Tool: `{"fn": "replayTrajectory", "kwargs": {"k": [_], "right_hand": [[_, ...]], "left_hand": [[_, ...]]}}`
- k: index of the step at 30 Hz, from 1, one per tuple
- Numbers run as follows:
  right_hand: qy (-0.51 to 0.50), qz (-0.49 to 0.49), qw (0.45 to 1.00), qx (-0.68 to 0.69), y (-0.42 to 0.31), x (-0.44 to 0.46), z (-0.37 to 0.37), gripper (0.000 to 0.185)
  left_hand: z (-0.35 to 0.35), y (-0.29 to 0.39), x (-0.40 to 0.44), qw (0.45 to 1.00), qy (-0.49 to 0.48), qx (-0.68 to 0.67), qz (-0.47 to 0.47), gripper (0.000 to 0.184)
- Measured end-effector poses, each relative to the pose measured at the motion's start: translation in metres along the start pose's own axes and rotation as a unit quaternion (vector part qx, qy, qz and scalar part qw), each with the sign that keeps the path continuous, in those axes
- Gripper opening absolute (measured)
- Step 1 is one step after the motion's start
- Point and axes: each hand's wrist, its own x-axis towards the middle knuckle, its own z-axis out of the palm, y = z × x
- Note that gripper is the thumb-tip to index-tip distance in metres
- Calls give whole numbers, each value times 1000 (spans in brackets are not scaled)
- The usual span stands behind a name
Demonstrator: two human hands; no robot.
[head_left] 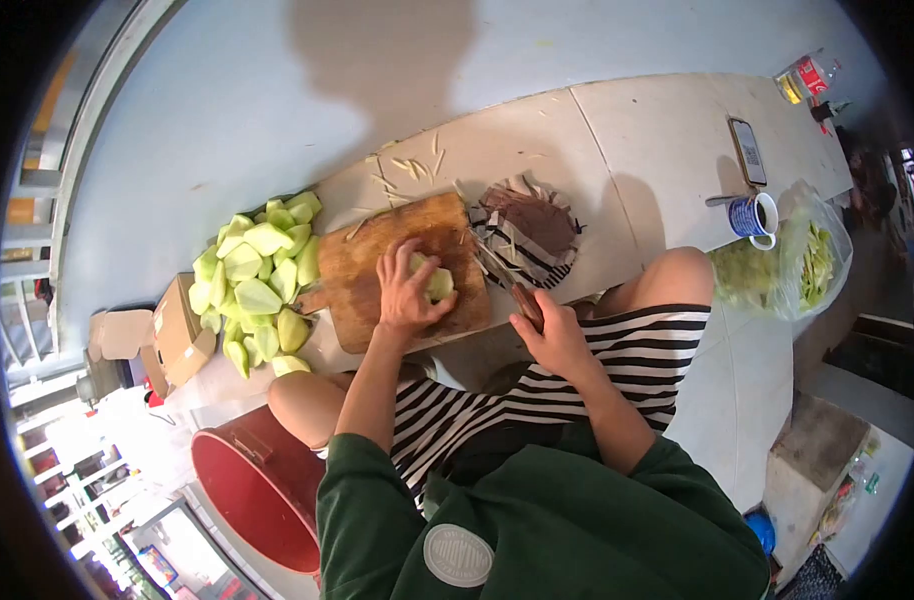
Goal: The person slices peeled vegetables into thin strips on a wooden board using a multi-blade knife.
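Observation:
My left hand [407,290] presses a pale green cut piece of fruit or vegetable [439,285] against the wooden cutting board [367,255], fingers curled around it. In my right hand [559,340] is a knife [525,302], gripped by its brown wooden handle. Its blade points up and left toward a crumpled striped cloth [557,268], just off the board's right edge. A heap of similar pale green pieces [257,297] lies to the left of the board, beside its handle.
Thin pale strips [409,168] are scattered behind the board. At the left stand a cardboard box [182,330] and, lower down, a red bucket [262,490]. Rightward are a phone [746,152], a blue mug [747,217], a plastic bag of greens [815,262] and a bottle [807,78].

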Motion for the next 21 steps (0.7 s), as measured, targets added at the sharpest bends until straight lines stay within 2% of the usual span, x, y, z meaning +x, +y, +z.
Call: {"fn": "replayTrajectory", "kwargs": {"k": [3, 4, 13, 17, 19, 21], "right_hand": [[7, -14, 1000, 7, 1, -1, 2, 29], [6, -18, 1000, 12, 0, 0, 3, 29], [-13, 16, 1000, 4, -5, 1, -2, 30], [-5, -8, 1000, -9, -3, 1, 3, 29], [-33, 30, 999, -7, -6, 1, 2, 30], [-25, 15, 1000, -9, -2, 0, 5, 31]], "left_hand": [[-1, 8, -2, 998, 25, 33, -53, 57], [-2, 11, -1, 996, 51, 64, -43, 58], [0, 17, -10, 988, 108, 58, -95, 52], [2, 16, -20, 991, 87, 10, -99, 48], [0, 16, -22, 993, 72, -10, -88, 49], [-4, 23, -19, 995, 64, 8, -82, 47]]}}
